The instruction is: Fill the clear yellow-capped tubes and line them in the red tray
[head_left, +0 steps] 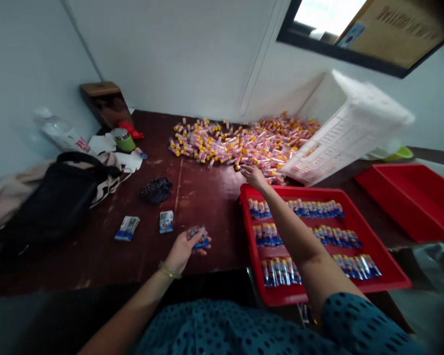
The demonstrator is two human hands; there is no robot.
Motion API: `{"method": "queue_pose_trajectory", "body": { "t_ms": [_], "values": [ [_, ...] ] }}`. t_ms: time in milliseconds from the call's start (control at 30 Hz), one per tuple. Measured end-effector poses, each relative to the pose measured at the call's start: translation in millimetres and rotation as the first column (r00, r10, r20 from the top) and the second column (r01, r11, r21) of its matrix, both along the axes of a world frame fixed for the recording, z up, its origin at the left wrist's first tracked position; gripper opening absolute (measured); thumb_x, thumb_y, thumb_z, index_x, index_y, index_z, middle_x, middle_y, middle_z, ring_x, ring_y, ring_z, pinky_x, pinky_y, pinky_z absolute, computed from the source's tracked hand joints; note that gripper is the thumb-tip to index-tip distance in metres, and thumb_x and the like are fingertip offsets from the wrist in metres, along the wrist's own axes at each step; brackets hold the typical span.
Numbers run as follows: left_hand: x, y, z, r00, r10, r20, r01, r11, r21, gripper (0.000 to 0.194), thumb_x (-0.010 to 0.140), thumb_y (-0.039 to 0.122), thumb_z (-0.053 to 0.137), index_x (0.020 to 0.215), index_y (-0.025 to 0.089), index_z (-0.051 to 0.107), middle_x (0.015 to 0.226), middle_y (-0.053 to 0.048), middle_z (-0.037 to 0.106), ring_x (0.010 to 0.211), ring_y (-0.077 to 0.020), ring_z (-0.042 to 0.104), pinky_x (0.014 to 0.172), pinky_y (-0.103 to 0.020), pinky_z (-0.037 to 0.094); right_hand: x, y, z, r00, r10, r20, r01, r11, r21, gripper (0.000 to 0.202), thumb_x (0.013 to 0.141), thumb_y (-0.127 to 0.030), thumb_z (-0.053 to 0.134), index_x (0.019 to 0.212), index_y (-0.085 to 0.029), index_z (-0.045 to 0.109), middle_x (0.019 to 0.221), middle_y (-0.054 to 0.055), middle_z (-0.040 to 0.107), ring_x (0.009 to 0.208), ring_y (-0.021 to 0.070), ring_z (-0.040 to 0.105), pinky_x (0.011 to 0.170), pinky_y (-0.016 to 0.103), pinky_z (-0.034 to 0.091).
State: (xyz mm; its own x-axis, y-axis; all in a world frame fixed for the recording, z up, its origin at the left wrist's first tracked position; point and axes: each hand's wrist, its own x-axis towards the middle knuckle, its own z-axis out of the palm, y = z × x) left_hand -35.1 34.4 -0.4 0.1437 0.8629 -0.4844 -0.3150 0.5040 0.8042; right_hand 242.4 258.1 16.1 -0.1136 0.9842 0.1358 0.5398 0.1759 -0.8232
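My left hand [186, 249] is closed around a small blue printed packet [202, 240], above the front of the dark red table [214, 212]. My right hand [254, 176] stretches to the near edge of a heap of small pink tubes with yellow caps [240, 143]; its fingers are extended, with a yellow-capped tube [237, 167] close to their tips. Under my right forearm lies a red tray [257, 293] holding three rows of blue-bottomed, yellow-capped packs [277, 271]. Left of my left hand are a blue card stack [127, 228] and a smaller blue stack [166, 222].
A white plastic basket [340, 133] leans tilted behind the tray, beside the heap. Another red tray [414, 197] stands at the right. To the left are a black bag [59, 197], a dark crumpled cloth [156, 190], a green tin [124, 140] and a clear bottle [61, 130].
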Motion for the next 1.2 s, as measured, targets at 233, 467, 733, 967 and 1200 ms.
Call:
{"method": "queue_pose_trajectory", "body": {
  "t_ms": [233, 467, 733, 967, 1200],
  "values": [
    [23, -4, -0.1, 0.997, 0.021, -0.08, -0.015, 0.997, 0.072, 0.039, 0.059, 0.04, 0.085, 0.081, 0.012, 0.068, 0.068, -0.002, 0.068, 0.05, -0.0159, 0.063, 0.037, -0.024, 0.047, -48, -147, 23.6, 0.961, 0.263, 0.091, -0.273, 0.952, 0.134, 0.007, 0.084, -0.026, 0.066, 0.084, -0.019, 0.066, 0.1, 0.006, 0.058, 0.094, 0.0185, 0.059, 0.091, 0.033, 0.046],
    [28, -21, 12.3, 0.989, -0.088, -0.119, 0.107, 0.979, 0.17, 0.034, 0.068, 0.039, 0.08, 0.087, 0.012, 0.071, 0.073, -0.002, 0.066, 0.057, -0.0133, 0.058, 0.045, -0.024, 0.049, -69, -206, 18.5, 0.919, 0.391, -0.049, -0.39, 0.92, 0.035, 0.012, 0.088, -0.027, 0.064, 0.08, -0.018, 0.063, 0.095, 0.004, 0.054, 0.09, 0.0158, 0.056, 0.084, 0.028, 0.046],
    [27, -24, 1.9, 0.967, -0.08, -0.24, 0.137, 0.963, 0.23, 0.031, 0.061, 0.041, 0.084, 0.064, 0.016, 0.067, 0.062, 0.002, 0.061, 0.055, -0.0109, 0.049, 0.054, -0.025, 0.043, -44, -216, 22.8, 0.924, 0.244, -0.296, -0.267, 0.963, -0.039, 0.019, 0.091, -0.032, 0.06, 0.106, -0.021, 0.065, 0.103, 0.005, 0.062, 0.097, 0.0171, 0.06, 0.088, 0.032, 0.049],
    [31, -22, 8.9, 0.95, -0.082, -0.302, 0.169, 0.946, 0.276, 0.035, 0.051, 0.038, 0.089, 0.057, 0.017, 0.062, 0.062, 0.003, 0.059, 0.065, -0.0147, 0.054, 0.069, -0.028, 0.044, -13, -215, 31.7, 0.81, 0.052, -0.584, -0.244, 0.936, -0.254, 0.033, 0.08, -0.041, 0.073, 0.106, -0.02, 0.068, 0.09, 0.001, 0.069, 0.072, 0.0112, 0.061, 0.069, 0.025, 0.052],
    [34, -22, 11.3, 0.95, -0.242, -0.198, 0.279, 0.942, 0.185, 0.027, 0.059, 0.038, 0.086, 0.063, 0.016, 0.071, 0.065, -0.002, 0.068, 0.069, -0.0173, 0.06, 0.076, -0.031, 0.046, -9, -212, 47.3, 0.848, 0.166, -0.503, -0.292, 0.939, -0.182, 0.026, 0.088, -0.037, 0.065, 0.11, -0.024, 0.071, 0.092, 0.002, 0.067, 0.074, 0.0128, 0.061, 0.075, 0.031, 0.052]
  ]
}}
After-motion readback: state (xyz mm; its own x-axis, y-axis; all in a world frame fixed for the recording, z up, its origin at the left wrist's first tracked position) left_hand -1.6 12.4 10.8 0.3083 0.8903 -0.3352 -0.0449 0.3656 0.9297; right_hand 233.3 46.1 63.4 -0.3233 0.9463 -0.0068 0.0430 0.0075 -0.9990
